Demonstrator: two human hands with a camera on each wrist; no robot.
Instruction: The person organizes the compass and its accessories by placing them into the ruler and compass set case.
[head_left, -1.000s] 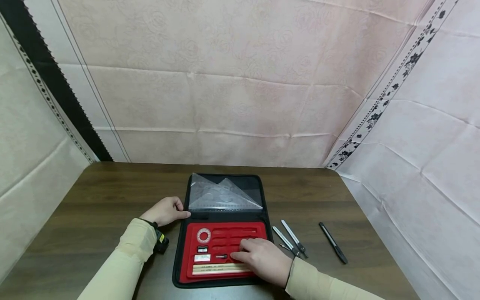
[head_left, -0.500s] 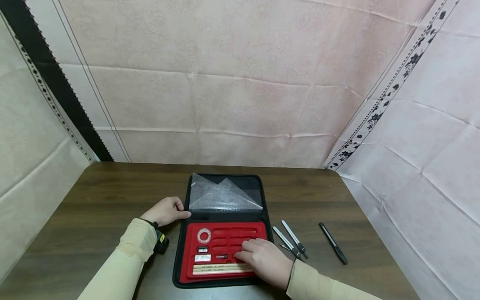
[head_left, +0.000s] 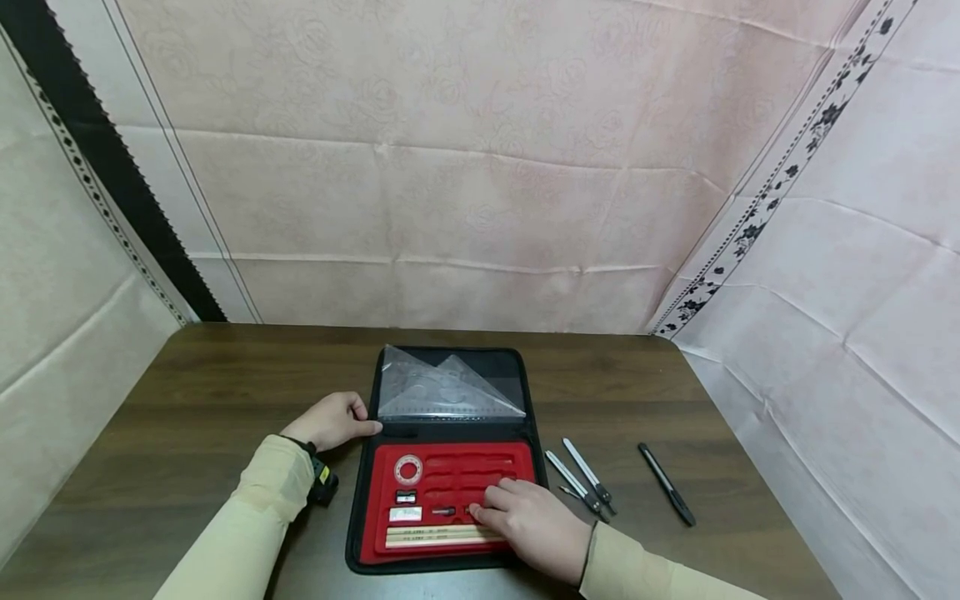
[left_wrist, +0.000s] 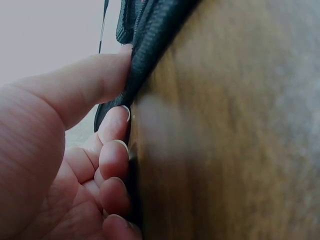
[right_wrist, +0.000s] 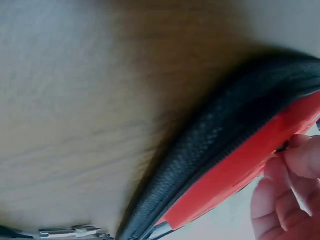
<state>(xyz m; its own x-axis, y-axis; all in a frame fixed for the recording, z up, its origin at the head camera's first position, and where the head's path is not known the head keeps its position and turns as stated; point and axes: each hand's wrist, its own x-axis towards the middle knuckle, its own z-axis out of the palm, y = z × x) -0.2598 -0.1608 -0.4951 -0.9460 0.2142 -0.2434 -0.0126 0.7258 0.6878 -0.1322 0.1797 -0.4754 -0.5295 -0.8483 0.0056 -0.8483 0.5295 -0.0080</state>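
Case (head_left: pixel 525 417) edge was pinched by your left hand (head_left: pixel 330 421) at 9 o'clock; right fingers (head_left: pixel 491 500) curled, picking in tray (head_left: pixel 378 542).

Close up, the left hand (left_wrist: pixel 55 150) fills the lower left of the view, palm turned toward the camera. Its thumb lies stretched along the black fabric edge of the case (left_wrist: pixel 150 35), the thumb tip pressed against the ribbed zip band. Below the thumb, the other fingers (left_wrist: pixel 114 159) are curled in a row, their tips tucked against the same black edge where it meets the surface (left_wrist: pixel 235 130). The case edge runs slanting from the top middle of the view down toward the fingers. The surface is brown wood grain, blurred, and takes up the whole right side. Pale background shows at the upper left.
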